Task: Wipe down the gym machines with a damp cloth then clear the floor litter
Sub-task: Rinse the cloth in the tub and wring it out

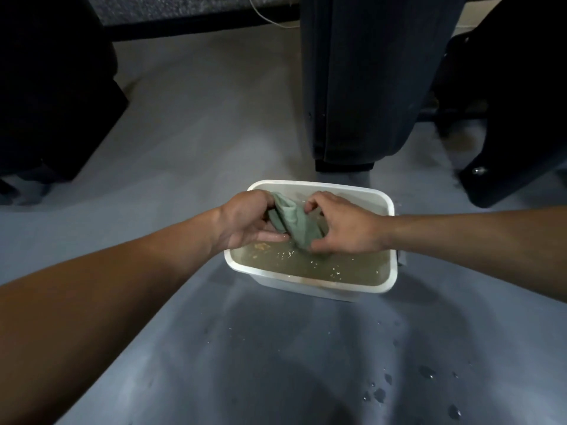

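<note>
A wet green cloth [293,220] hangs bunched over a white plastic tub [310,283] of murky water on the grey floor. My left hand [245,220] grips the cloth's upper left end with curled fingers. My right hand [343,227] pinches its right side, thumb and fingers wrapped around the fabric. The cloth's lower tip touches the water. Both hands hover just above the tub's water surface.
A dark gym machine base [362,87] stands right behind the tub. More black equipment sits at the left [52,102] and right [521,118]. Water drops [380,394] dot the grey floor at the lower right. A white cable [264,16] runs at the top.
</note>
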